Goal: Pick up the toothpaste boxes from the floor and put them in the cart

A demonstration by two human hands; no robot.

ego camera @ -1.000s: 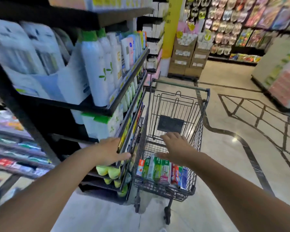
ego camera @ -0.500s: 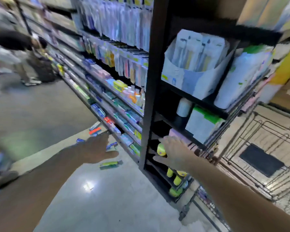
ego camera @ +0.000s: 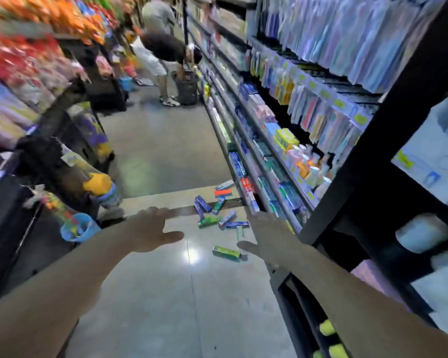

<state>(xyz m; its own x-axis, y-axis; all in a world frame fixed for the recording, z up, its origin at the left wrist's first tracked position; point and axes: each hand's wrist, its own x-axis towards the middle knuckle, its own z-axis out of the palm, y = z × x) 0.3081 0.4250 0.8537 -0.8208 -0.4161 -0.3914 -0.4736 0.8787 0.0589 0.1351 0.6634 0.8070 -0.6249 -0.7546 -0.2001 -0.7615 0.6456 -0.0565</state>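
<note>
Head view looks down a shop aisle where the toothpaste boxes (ego camera: 219, 214) lie scattered on the floor (ego camera: 166, 293) close against the foot of the shelving (ego camera: 264, 161) on the right, one green box (ego camera: 226, 253) lying apart from the heap and nearest the person. Both arms reach forward with nothing in them: the left hand (ego camera: 150, 229) is spread flat, fingers straight and thumb out, and the right hand (ego camera: 265, 237) is loose and open, its thumb just beside the near green box in the picture though well above the floor, I judge. The cart is out of sight, so each box will need a turn back to it, and boxes could be dropped short or knocked off the shelf edge on that swing. The heap is crossed and overlapping, so a hasty grab may take one box and scatter its neighbours under the bottom shelf. The floor shines and looks slippery; a foot set on a stray box could slide. Other shoppers (ego camera: 163, 55) stand further up the aisle with a basket (ego camera: 188, 87), well apart from the boxes for now. Compared with half a second ago, the view has swung further left off the end rack, so the cart's wire frame is gone from the right edge, the aisle runs straight ahead, and the boxes sit nearer the middle between the two hands, which remain empty.
</note>
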